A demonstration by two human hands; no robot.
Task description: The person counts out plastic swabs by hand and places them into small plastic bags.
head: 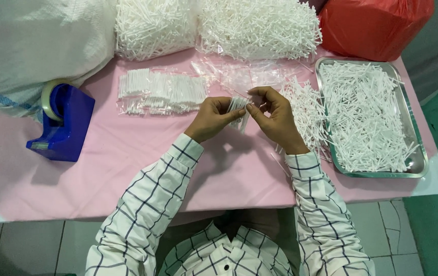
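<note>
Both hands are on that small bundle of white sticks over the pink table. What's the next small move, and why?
Probably square the bundle of white sticks between the left hand and right hand; it sits slanted, gripped by both hands. The packed bundles beside them lie even.

A small packing workshop: a pink tabletop (pixel 127 168) carries a steel tray (pixel 413 128) of loose white sticks (pixel 362 117), bagged bundles (pixel 160 92), a blue tape dispenser (pixel 63 122) and bulk sacks (pixel 25 41).
</note>
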